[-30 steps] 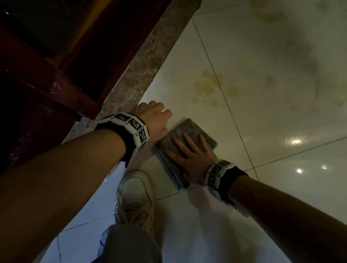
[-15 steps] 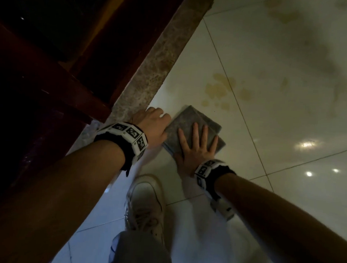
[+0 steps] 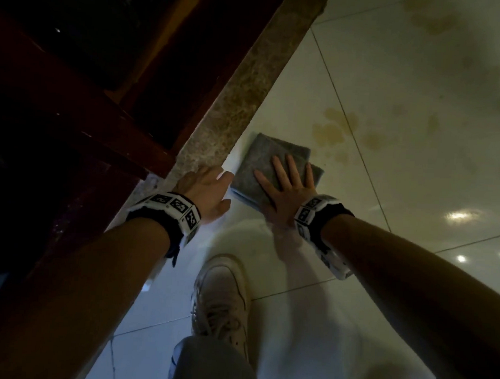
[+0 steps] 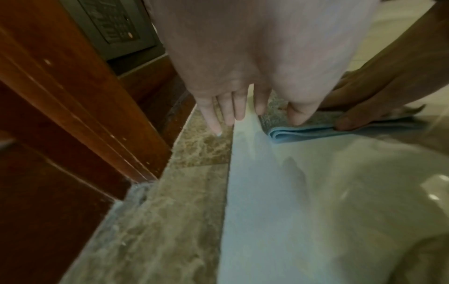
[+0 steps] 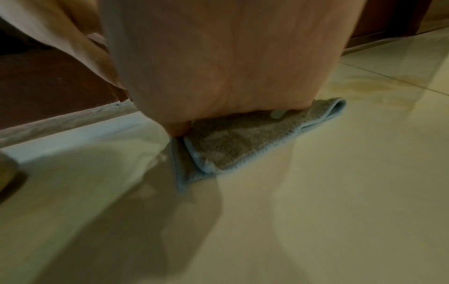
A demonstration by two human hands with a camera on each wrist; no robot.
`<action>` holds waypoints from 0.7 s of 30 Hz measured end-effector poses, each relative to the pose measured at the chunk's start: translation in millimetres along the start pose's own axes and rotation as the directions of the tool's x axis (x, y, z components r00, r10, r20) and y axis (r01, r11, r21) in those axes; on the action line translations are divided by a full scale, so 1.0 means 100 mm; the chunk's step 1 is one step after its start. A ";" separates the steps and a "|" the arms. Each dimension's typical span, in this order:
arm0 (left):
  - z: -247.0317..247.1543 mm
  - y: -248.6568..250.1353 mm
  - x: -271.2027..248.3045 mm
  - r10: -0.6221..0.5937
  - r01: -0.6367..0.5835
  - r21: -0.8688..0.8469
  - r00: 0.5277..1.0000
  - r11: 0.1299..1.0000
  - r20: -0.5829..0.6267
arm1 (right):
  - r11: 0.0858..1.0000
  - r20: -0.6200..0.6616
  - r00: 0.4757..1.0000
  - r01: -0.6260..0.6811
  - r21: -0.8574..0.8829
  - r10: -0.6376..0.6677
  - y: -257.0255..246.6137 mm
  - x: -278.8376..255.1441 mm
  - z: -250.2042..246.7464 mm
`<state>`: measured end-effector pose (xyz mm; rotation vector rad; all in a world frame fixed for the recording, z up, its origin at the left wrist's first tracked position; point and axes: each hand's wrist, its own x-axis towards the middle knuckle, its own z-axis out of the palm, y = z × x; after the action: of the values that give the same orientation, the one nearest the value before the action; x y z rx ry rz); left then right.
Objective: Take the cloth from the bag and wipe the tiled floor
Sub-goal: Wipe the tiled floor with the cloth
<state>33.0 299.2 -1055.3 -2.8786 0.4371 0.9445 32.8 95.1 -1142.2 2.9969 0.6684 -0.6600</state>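
A folded grey cloth [image 3: 261,158] with a blue underside lies flat on the pale tiled floor [image 3: 387,166], close to the marble threshold strip. My right hand [image 3: 286,185] presses flat on the cloth, fingers straight and spread. In the right wrist view the cloth [image 5: 243,142] sticks out from under that palm. My left hand [image 3: 206,187] rests on the floor beside the cloth's left edge, fingers extended. In the left wrist view the left hand [image 4: 243,107] has its thumb on the edge of the cloth [image 4: 303,130]. No bag is in view.
Yellowish stains [image 3: 331,130] mark the tiles just beyond the cloth and further right. A speckled marble strip [image 3: 241,108] borders a dark red wooden door frame [image 3: 74,118] on the left. My white shoe [image 3: 224,300] stands on the tile below the hands.
My right hand has pushed the cloth forward, away from me and toward the stains. The left hand has moved forward along with it beside the threshold.
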 end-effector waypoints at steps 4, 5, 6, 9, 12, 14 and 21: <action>0.17 0.22 0.07 0.007 -0.002 -0.048 0.992 0.999 0.123 | 0.998 0.051 0.997 0.058 -0.032 -0.056 0.28 -0.35 0.07; 0.20 0.27 0.08 0.008 -0.002 -0.041 0.988 0.999 0.155 | 0.998 0.092 0.995 0.051 -0.028 -0.049 0.35 -0.46 0.12; 0.22 0.32 0.11 0.004 0.002 -0.032 0.984 0.999 0.176 | 0.999 0.124 0.991 0.043 -0.029 -0.039 0.44 -0.58 0.15; 0.21 0.45 0.19 -0.002 0.005 -0.014 0.981 1.000 0.195 | 1.000 0.177 0.984 0.004 -0.019 -0.001 0.71 -0.90 0.22; 0.23 0.53 0.24 -0.013 0.015 -0.008 0.977 1.000 0.212 | 1.000 0.188 0.982 -0.008 -0.025 0.012 0.77 -1.01 0.17; 0.26 0.56 0.27 -0.020 0.021 -0.002 0.978 1.000 0.206 | 0.999 0.219 0.975 -0.035 -0.006 0.036 0.73 -0.97 0.10; 0.28 0.37 0.26 0.032 -0.028 -0.024 0.979 0.999 0.200 | 0.994 0.051 0.993 -0.106 0.006 0.105 0.46 -0.28 0.03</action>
<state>26.3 261.7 -1093.2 -2.7636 0.4565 1.2365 27.5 41.7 -1138.3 2.9870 0.5019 -0.7318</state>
